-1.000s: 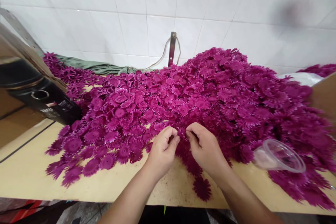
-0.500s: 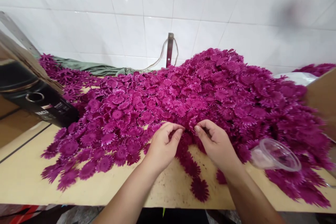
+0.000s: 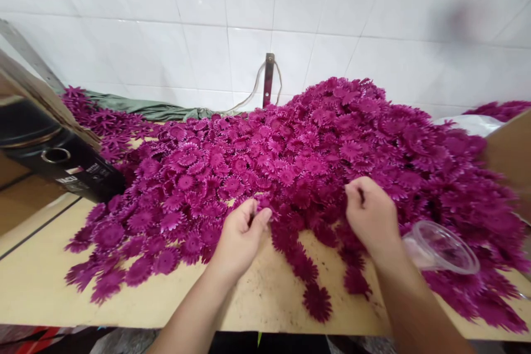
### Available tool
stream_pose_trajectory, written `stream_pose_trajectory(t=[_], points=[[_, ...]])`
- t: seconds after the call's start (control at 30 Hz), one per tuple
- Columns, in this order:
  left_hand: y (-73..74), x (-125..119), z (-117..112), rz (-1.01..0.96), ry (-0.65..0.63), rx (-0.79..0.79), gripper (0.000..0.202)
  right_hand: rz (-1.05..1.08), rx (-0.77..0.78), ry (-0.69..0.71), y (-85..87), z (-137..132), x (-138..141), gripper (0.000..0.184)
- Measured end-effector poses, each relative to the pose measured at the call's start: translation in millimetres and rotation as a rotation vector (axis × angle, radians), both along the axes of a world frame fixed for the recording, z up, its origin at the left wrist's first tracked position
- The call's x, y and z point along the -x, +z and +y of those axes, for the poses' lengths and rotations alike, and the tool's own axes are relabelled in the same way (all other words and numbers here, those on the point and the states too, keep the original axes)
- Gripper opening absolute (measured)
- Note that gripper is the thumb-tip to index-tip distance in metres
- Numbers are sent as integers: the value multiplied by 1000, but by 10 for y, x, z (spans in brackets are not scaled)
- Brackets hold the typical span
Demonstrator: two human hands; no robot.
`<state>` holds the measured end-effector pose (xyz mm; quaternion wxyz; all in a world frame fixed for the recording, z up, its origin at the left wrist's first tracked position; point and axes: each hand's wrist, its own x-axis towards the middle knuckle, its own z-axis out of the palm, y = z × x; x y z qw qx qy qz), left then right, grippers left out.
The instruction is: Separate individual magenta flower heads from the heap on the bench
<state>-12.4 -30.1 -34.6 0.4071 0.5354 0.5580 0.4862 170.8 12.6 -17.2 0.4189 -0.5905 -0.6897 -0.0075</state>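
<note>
A big heap of magenta artificial flower heads covers most of a tan tabletop. My left hand rests at the heap's front edge, thumb and fingers pinched on a flower head. My right hand is farther right, fingers curled into the flowers; what it holds is hidden. A few loose flower heads lie on the bare table between and below my hands.
A clear plastic cup lies on its side right of my right hand. A black box under a cardboard flap sits at the left. White tiled wall behind, with a metal bracket and green cloth. Cardboard edge at far right.
My hands were together at the heap's front; they have drawn apart. The right hand moved right and up into the flowers, the left shifted slightly left and down.
</note>
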Motion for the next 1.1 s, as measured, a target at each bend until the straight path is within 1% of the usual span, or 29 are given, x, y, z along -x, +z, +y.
stream_pose_trajectory(t=[0.03,0.1,0.17,0.23,0.33,0.4,0.47,0.53,0.6,0.67,0.73,0.77,0.8,0.83,0.9,0.93,0.97,1.03,1.07,1.1], points=[[0,25,0,-30,-11,20,24,48,45,57,36,-1,-25,17],[-3,31,10,-67,-45,28,27,121,180,284,101,-70,22,15],[-2,-4,24,-87,-81,29,31,157,341,492,135,-183,154,15],[6,-40,30,-99,-125,43,35,193,492,633,130,-271,287,14],[16,-45,13,-138,-219,76,39,307,656,757,80,-296,376,15],[8,-25,-6,-169,-253,72,39,415,720,814,41,-259,372,19],[-8,-5,-22,-176,-264,46,38,530,759,842,5,-212,349,24],[-26,6,-32,-179,-260,13,38,623,773,823,-24,-176,322,27],[-43,10,-37,-202,-234,-6,38,671,757,755,-43,-166,301,28],[-53,11,-43,-224,-209,-5,39,672,718,680,-46,-180,294,26],[-54,13,-57,-217,-195,0,38,591,655,626,-36,-201,305,25],[-48,18,-69,-207,-185,0,38,507,590,589,-30,-202,311,24],[-38,27,-85,-200,-173,-2,38,399,492,529,-26,-189,314,22],[-24,40,-103,-197,-162,0,38,282,366,444,-24,-159,306,21],[10,76,-145,-210,-147,5,37,81,97,226,-31,-40,250,20],[25,96,-165,-223,-146,9,36,14,-1,127,-36,39,204,19],[37,112,-180,-236,-150,16,35,-23,-61,53,-40,122,153,16],[47,130,-193,-245,-172,29,33,-17,-81,-18,-31,250,67,9],[45,128,-190,-240,-187,34,33,18,-51,-12,-15,274,49,13],[40,119,-182,-227,-201,39,33,67,8,27,8,264,53,22]])
